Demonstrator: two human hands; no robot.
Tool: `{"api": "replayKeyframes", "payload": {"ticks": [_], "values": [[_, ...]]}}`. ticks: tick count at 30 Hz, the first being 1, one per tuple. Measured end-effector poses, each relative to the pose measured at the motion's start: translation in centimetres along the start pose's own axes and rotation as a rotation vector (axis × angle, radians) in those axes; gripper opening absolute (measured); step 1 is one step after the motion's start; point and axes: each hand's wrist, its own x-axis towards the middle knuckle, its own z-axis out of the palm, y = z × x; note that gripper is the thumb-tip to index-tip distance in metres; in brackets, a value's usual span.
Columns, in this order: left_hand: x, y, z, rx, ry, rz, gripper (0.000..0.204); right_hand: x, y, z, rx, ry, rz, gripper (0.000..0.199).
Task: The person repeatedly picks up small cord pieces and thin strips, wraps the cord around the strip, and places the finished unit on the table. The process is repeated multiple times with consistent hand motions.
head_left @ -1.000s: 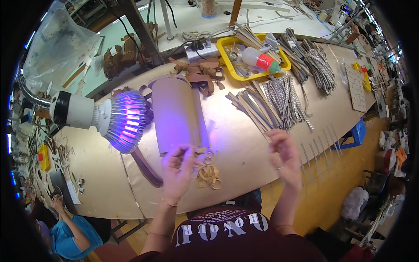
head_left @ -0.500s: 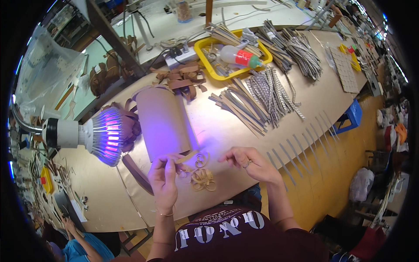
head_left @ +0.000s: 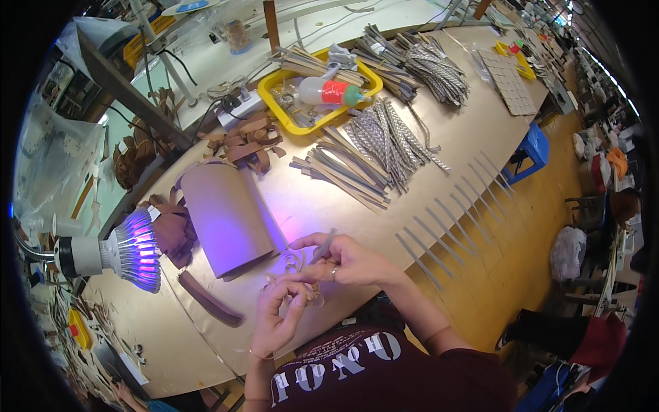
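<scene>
My left hand (head_left: 276, 319) is closed, its thumb and fingertips pinched at a tan strip that is mostly hidden. Against those fingertips, my right hand (head_left: 353, 262) is closed too, with a short grey strip (head_left: 325, 245) standing up between its fingers. Curled tan strips (head_left: 294, 261) lie on the table just beyond the hands, and more are partly covered by them. A large brown rolled sheet (head_left: 226, 220) lies beyond my left hand.
Left stands a lamp (head_left: 134, 253) with a violet glow. Flat grey strips (head_left: 432, 237) jut over the table's right edge. A yellow tray (head_left: 266, 103) holds a squeeze bottle (head_left: 322, 91); bundles of braided strips (head_left: 384, 141) lie beside it. A blue stool (head_left: 532, 151) stands right.
My right hand has moved left to meet my left hand, and a grey strip now shows in it. My left hand has lowered slightly. The whole view has shifted.
</scene>
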Motion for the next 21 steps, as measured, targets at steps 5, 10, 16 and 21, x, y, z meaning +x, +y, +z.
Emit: {"api": "replayKeyframes", "payload": {"ticks": [5,10,16,21], "values": [[-0.5,-0.1,-0.1,-0.012,-0.020,-0.012,0.014,-0.2,0.2,-0.3,-0.036,0.056,-0.008,0.028],[-2.7,-0.2,-2.3,-0.306,-0.080,-0.089,0.012,-3.1,0.2,-7.1,0.129,0.698,-0.232,0.038],[-2.6,-1.8,-3.8,0.495,0.059,-0.074,0.010,-10.6,-1.7,-12.4,0.312,1.080,-0.609,0.033],[-0.7,-0.6,-0.1,0.522,0.168,-0.074,0.025,-10.0,-1.4,-7.1,-0.260,0.671,-0.465,0.025]]}}
